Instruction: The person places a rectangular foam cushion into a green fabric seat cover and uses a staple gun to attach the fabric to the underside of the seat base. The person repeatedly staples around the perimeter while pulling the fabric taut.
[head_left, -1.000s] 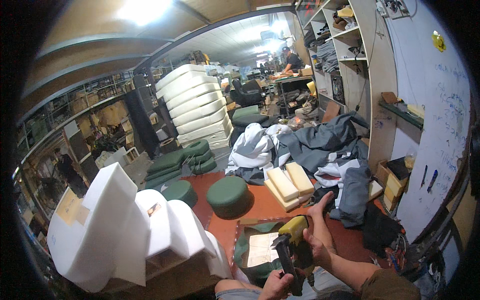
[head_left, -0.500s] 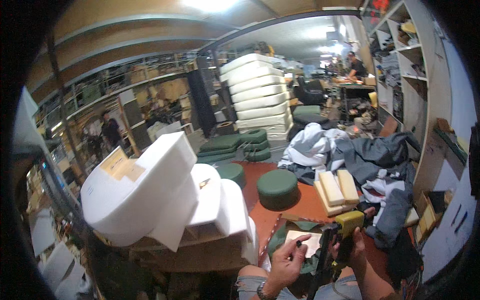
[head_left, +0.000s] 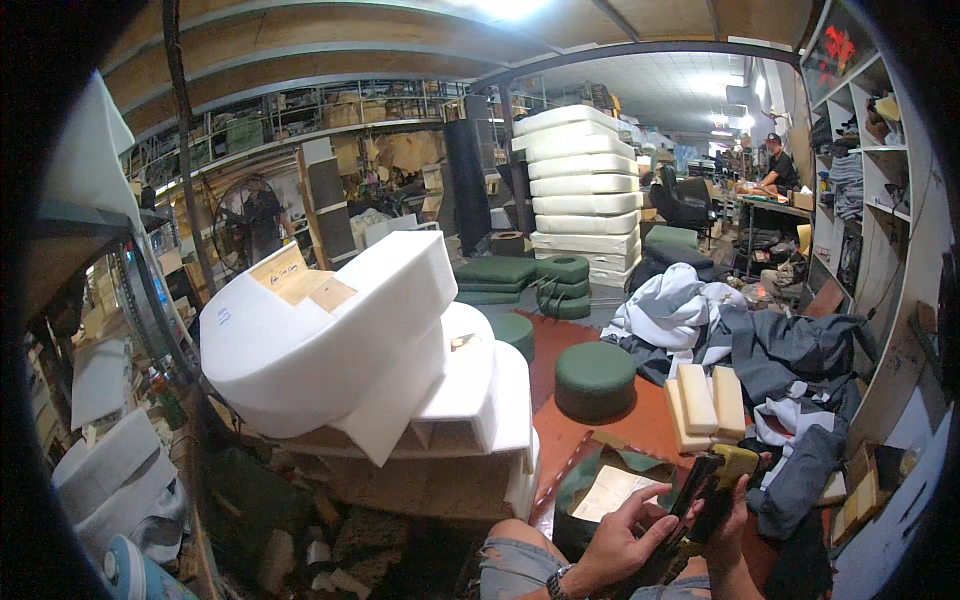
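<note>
My right hand [head_left: 732, 525] is wrapped round a yellow and black staple gun [head_left: 740, 463], held up in front of my knees. The fingers of my left hand [head_left: 628, 535] close on the black lower part of the same tool; any small thing between them is hidden. Just beyond my left hand lies a dark green upholstery piece [head_left: 575, 488] with a pale wooden panel [head_left: 608, 492] showing in its middle. Farther off on the orange-red mat [head_left: 553, 432] stands a round green pouf [head_left: 595, 382].
To the left, large white foam-covered furniture shapes [head_left: 330, 345] rest on a wooden frame. Yellowish foam blocks [head_left: 697, 398] and heaped grey and white fabric [head_left: 780, 345] lie to the right. Green cushions [head_left: 495, 272] and stacked white cushions [head_left: 585, 185] stand behind. A person [head_left: 776, 168] sits far back.
My left hand has moved right, from holding a small dark thing apart from the staple gun to touching the gun. The view has shifted, and the tool remains in my right hand.
</note>
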